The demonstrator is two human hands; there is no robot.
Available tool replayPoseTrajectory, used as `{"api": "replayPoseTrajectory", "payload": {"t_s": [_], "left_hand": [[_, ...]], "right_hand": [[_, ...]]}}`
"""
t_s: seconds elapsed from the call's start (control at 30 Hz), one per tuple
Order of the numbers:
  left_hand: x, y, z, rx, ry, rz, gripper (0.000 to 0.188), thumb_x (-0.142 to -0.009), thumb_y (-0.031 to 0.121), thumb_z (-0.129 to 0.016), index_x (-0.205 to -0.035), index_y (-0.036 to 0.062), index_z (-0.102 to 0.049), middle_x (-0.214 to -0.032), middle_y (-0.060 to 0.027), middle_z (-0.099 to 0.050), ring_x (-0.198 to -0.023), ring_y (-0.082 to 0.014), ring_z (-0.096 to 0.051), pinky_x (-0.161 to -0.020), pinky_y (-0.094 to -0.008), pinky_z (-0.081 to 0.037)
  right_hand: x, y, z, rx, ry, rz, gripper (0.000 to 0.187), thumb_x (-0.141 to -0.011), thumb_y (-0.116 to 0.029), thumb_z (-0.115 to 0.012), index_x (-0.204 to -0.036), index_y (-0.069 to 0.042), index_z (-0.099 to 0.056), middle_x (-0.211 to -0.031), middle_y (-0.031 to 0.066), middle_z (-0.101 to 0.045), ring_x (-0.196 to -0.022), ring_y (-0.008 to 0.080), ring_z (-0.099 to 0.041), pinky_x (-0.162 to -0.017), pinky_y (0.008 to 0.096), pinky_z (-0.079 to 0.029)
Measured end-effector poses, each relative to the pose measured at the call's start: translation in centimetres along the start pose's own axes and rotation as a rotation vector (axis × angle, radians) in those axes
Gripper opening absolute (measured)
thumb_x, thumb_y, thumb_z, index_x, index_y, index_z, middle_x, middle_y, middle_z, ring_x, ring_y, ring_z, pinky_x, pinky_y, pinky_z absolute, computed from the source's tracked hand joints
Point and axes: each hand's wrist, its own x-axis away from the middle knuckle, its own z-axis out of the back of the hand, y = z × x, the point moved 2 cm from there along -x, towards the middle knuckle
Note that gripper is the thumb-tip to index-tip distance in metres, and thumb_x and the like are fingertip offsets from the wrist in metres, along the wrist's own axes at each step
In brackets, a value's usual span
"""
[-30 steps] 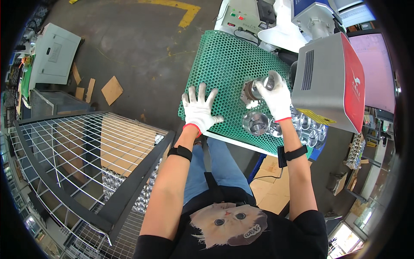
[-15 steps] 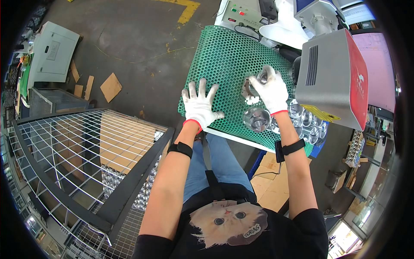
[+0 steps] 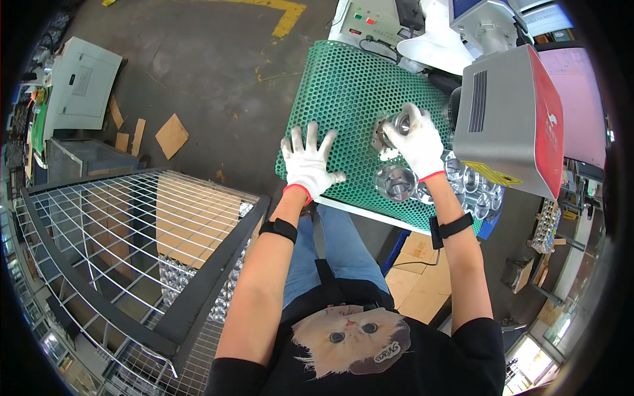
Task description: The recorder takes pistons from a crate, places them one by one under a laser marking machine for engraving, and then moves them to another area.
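Observation:
My right hand (image 3: 417, 140), in a white glove with a red cuff, is closed around a shiny round metal part (image 3: 391, 128) held just above the green perforated mat (image 3: 350, 92). A second round metal part (image 3: 394, 181) lies on the mat just below that hand. My left hand (image 3: 308, 164), gloved the same way, rests flat on the mat's near-left corner with fingers spread and nothing in it. A row of several more shiny round parts (image 3: 472, 181) lies at the mat's right edge, partly hidden behind my right wrist.
A grey and red machine housing (image 3: 512, 122) stands right of the mat, with a control box (image 3: 370, 23) behind it. A wire mesh cage (image 3: 125, 244) holding metal parts (image 3: 175, 280) is at my left. Cardboard pieces (image 3: 173, 134) and a white cabinet (image 3: 79, 89) lie on the concrete floor.
My right hand has lifted the metal part slightly up and away from the part lying on the mat. My left hand has stayed flat on the mat.

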Motion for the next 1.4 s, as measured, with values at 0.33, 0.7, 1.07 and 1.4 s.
{"api": "replayPoseTrajectory", "payload": {"t_s": [0.33,0.7,1.07,1.4], "left_hand": [[0.4,1.0,0.0,0.014,-0.041,0.005,0.1,-0.063,0.059,-0.076,-0.147,0.0274,-0.032,-0.153,-0.0161,-0.024,-0.139,-0.0463,-0.02,-0.111,-0.0625,-0.015],[0.8,-1.3,3.9,0.074,0.039,0.042,0.096,-0.054,0.057,-0.083,-0.138,0.0255,-0.047,-0.148,-0.016,-0.035,-0.137,-0.0458,-0.027,-0.107,-0.0684,-0.021],[2.3,0.5,0.1,0.19,-0.041,0.0,0.113,-0.055,0.051,-0.082,-0.15,0.0217,-0.028,-0.157,-0.0183,-0.019,-0.144,-0.0435,-0.015,-0.112,-0.0644,-0.018],[1.0,0.9,0.7,0.17,-0.054,0.009,0.115,-0.055,0.051,-0.082,-0.151,0.0231,-0.026,-0.157,-0.0175,-0.017,-0.144,-0.043,-0.015,-0.112,-0.0642,-0.017]], "right_hand": [[0.0,1.2,-1.2,0.073,0.17,0.318,0.031,-0.075,-0.031,-0.071,-0.098,-0.01,-0.065,-0.097,0.0098,-0.063,-0.09,0.0295,-0.061,-0.077,0.0397,-0.05],[-1.9,-0.4,-2.8,-0.028,0.122,0.26,0.039,-0.074,-0.04,-0.069,-0.094,-0.005,-0.066,-0.101,0.0209,-0.061,-0.091,0.0406,-0.059,-0.08,0.0485,-0.048],[1.4,1.9,-1.4,0.074,0.214,0.439,0.051,-0.071,-0.018,-0.067,-0.117,-0.002,-0.052,-0.116,0.0209,-0.051,-0.108,0.0401,-0.049,-0.094,0.0484,-0.04],[0.3,2.3,-1.8,-0.041,0.25,0.371,0.035,-0.067,-0.014,-0.073,-0.095,-0.003,-0.055,-0.096,0.0152,-0.052,-0.09,0.0353,-0.054,-0.077,0.0435,-0.044]]}}
